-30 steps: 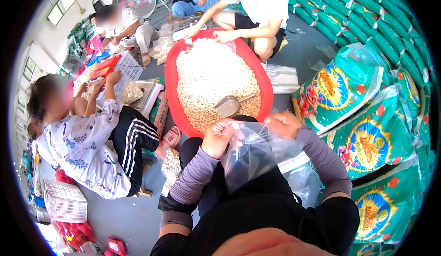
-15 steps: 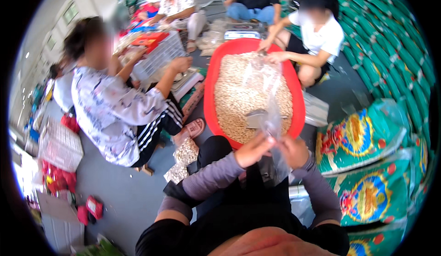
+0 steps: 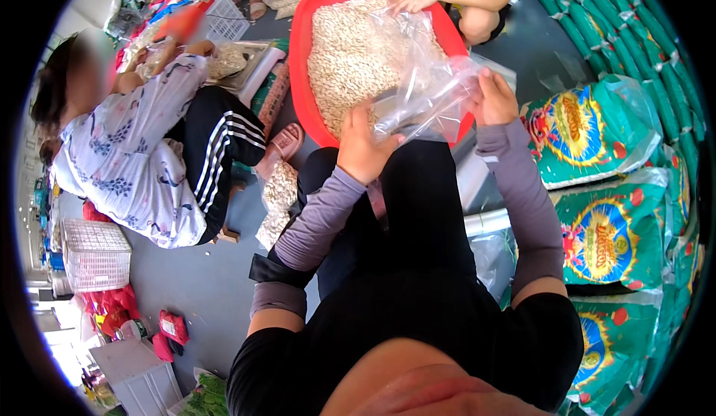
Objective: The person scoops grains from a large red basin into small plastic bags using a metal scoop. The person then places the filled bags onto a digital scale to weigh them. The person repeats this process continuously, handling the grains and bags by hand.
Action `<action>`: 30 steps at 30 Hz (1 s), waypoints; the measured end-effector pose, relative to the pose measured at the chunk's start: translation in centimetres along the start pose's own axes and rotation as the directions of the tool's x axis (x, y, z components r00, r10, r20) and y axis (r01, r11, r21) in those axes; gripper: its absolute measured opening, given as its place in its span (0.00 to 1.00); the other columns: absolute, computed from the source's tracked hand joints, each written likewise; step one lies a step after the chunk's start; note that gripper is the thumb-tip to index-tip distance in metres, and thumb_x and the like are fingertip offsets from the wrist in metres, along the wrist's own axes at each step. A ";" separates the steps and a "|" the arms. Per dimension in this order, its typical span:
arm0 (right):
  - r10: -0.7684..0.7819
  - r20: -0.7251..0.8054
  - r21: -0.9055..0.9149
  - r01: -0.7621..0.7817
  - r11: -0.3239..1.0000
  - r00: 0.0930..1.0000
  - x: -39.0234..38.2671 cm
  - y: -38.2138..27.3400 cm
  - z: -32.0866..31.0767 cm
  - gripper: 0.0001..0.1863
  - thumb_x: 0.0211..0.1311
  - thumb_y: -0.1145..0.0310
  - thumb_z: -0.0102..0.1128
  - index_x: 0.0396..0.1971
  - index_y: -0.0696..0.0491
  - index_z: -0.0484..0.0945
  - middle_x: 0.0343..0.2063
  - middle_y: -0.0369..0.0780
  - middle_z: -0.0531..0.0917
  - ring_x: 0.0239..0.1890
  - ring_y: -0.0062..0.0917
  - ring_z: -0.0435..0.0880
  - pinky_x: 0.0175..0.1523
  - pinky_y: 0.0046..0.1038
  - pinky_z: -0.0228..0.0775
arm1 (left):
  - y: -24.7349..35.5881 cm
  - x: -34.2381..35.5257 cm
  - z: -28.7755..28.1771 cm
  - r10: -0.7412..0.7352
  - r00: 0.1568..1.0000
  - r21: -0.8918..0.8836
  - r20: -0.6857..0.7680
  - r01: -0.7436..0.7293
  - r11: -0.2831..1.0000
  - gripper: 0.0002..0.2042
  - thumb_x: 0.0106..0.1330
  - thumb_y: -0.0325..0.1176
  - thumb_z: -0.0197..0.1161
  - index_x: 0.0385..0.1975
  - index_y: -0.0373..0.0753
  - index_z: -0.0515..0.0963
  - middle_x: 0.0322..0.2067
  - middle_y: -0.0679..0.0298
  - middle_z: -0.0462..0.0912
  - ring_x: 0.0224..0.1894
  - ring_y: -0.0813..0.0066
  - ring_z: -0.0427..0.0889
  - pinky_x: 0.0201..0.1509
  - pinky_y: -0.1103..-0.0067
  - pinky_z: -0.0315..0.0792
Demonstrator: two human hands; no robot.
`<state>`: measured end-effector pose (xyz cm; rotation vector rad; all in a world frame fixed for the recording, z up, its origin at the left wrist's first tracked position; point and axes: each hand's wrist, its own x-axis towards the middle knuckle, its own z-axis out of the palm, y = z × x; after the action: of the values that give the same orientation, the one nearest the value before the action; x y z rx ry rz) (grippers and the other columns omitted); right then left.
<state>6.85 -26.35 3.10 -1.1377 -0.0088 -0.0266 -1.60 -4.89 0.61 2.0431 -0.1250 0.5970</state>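
A clear plastic bag (image 3: 432,101) is stretched between my two hands over the near end of a red tub (image 3: 300,65). My left hand (image 3: 363,146) pinches its left side near the tub's near rim. Higher up on the right, my right hand (image 3: 494,99) is closed on the opposite edge. Pale, flat bean-like seeds (image 3: 347,50) fill the tub. Through the film a grey scoop shows only in part on the seeds. Across the tub, a co-worker's hands (image 3: 414,0) hold clear film at the far right rim.
Green printed sacks (image 3: 574,129) are piled on my right, below stacked green rolls (image 3: 634,35). To my left sits a person in a patterned shirt (image 3: 142,132). Filled clear bags (image 3: 277,196) lie by that person's sandal (image 3: 285,141). A white basket (image 3: 95,252) stands farther left.
My hands have moved apart and up in the picture, spreading the bag that hung bunched between them. The view has tilted down, so the tub sits higher in the picture.
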 end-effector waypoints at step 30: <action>0.557 0.063 -0.909 0.279 -0.311 0.828 20.3 27.2 -5.9 0.22 0.56 0.53 0.48 0.36 0.58 0.79 0.38 0.48 0.81 0.42 0.38 0.80 0.49 0.35 0.68 | -20.9 2.0 0.8 -0.569 0.819 0.136 -0.076 0.574 0.808 0.10 0.60 0.34 0.51 0.39 0.37 0.66 0.28 0.46 0.77 0.34 0.47 0.78 0.38 0.67 0.70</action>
<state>27.79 -20.69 -23.63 -2.9903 -0.4396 0.7562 7.20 5.74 -15.21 2.0729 0.5628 0.2571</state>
